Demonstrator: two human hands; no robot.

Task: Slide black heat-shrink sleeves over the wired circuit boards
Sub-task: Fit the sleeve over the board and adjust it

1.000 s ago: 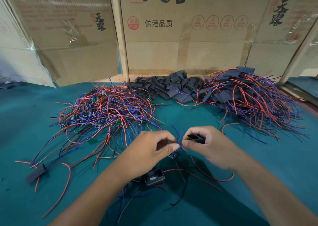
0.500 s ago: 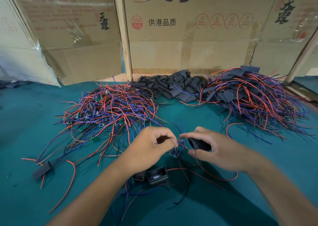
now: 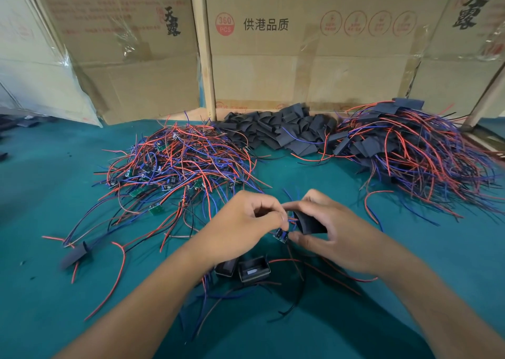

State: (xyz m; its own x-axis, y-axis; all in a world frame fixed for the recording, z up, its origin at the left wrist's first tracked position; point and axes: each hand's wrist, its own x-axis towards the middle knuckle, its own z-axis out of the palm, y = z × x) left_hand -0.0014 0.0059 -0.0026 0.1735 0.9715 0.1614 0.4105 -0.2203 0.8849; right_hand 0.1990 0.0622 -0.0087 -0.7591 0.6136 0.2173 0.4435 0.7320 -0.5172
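Above the green bench (image 3: 54,183) the right hand (image 3: 332,230) pinches a black sleeve (image 3: 310,222) — light, floppy, likely best held by its edges to keep the mouth open — while the left hand (image 3: 240,224) pinches the wires just above the small, stiff circuit board (image 3: 281,235).

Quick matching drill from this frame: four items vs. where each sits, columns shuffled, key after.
Items:
1. pile of loose black heat-shrink sleeves
2. heap of bare red-and-blue wired green circuit boards
3. heap of already sleeved wired boards
4. single black sleeve

Places:
A. held in the right hand
B. back centre, against the cardboard box
C. back right of the table
D. left of centre on the green table cover

Pairs: 1-B, 2-D, 3-C, 4-A
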